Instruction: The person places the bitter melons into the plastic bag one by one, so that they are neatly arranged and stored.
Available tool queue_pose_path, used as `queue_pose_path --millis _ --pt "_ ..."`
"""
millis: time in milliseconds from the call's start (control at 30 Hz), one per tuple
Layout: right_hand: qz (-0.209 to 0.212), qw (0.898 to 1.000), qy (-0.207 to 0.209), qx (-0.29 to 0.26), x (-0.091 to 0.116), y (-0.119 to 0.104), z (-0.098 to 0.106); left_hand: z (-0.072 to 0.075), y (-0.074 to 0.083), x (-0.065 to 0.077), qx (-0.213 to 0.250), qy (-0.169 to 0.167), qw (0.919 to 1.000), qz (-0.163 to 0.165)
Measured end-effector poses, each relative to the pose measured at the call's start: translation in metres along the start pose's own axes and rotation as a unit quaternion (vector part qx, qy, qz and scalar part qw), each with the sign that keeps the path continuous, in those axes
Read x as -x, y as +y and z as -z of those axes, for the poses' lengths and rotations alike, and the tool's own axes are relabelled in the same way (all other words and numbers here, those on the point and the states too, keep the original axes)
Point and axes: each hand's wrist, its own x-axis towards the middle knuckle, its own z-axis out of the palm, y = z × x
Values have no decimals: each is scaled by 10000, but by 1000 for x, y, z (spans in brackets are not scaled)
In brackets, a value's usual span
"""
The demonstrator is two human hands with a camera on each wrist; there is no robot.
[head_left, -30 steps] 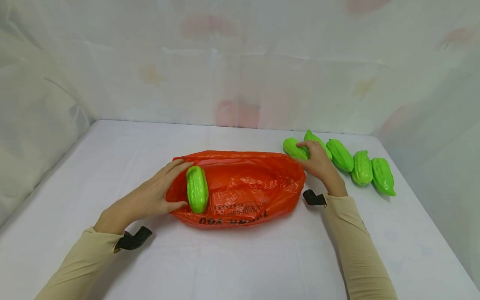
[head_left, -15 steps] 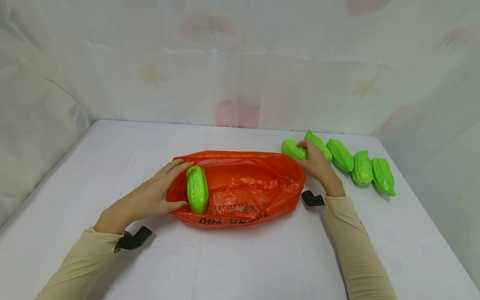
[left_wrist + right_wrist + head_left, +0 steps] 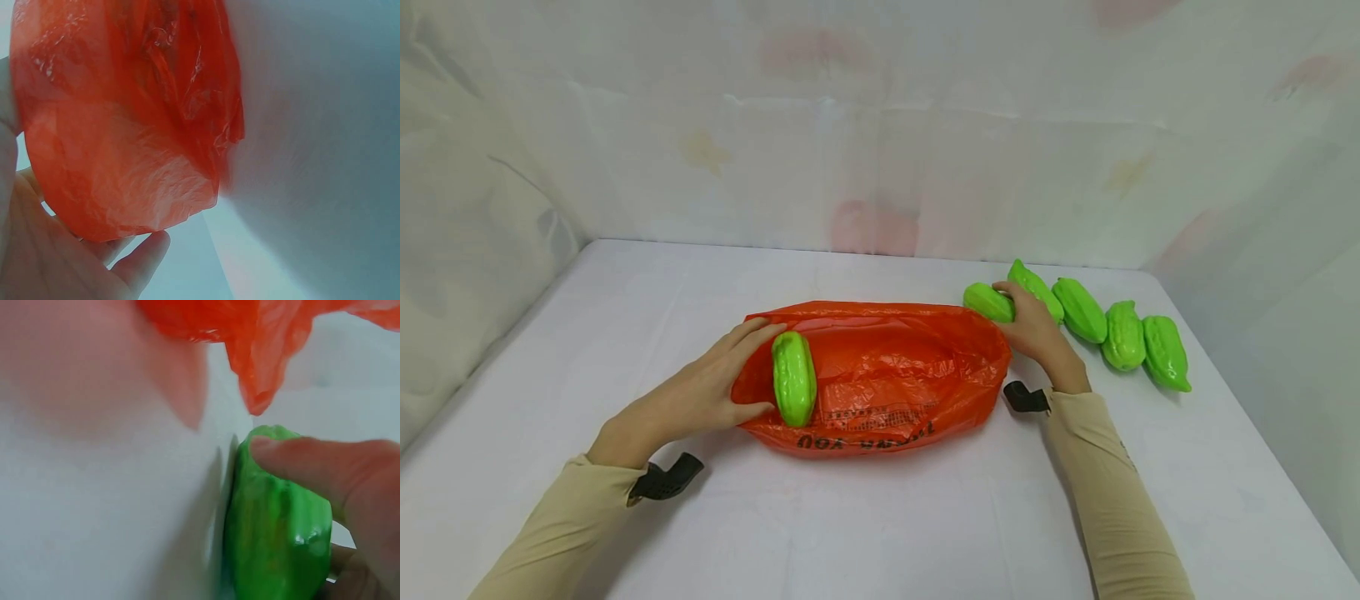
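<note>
A red plastic bag (image 3: 887, 367) lies with its mouth spread and printed lettering on its near side. Inside its left end sits a bright green, ribbed bitter melon (image 3: 794, 379). My left hand (image 3: 703, 392) holds that end of the bag, fingers at the far rim and thumb at the near side. In the left wrist view, the bag film (image 3: 119, 175) covers part of the fingers. Behind the bag's right end, my right hand (image 3: 1036, 327) grips another bitter melon (image 3: 988, 302). The right wrist view shows its thumb (image 3: 300, 459) across this bitter melon (image 3: 275, 531).
Several more bitter melons lie in a curved row at the back right, among them one beside my right hand (image 3: 1036, 287) and one at the outer end (image 3: 1167, 353). A white cloth covers the table (image 3: 880, 525). A pale curtain (image 3: 880, 150) hangs behind it.
My right hand has shifted slightly left and nearer, and the bitter melon at its fingers has moved a little with it. The left hand and the bag look unchanged.
</note>
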Motion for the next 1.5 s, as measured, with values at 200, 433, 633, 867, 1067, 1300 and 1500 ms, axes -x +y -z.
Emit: queue_pose_path --millis 200,433,633,867,1067,1300,1500 --pt "9 9999 163 38 -1 2 -1 0 1 0 29 3 10000 -6" --pt "168 9991 377 30 0 3 1 0 1 0 8 -13 10000 9" --pt "262 9984 493 25 1 1 4 0 1 0 -3 1 10000 2" --pt "269 9984 494 -77 5 -7 9 0 0 0 2 -17 10000 7" --pt "310 9981 507 -161 9 -13 16 0 1 0 33 -55 10000 52" --pt "459 9969 600 -227 13 -19 23 1 1 0 26 -53 10000 32" --pt "572 9958 662 -252 20 -29 28 0 0 0 13 -46 10000 3"
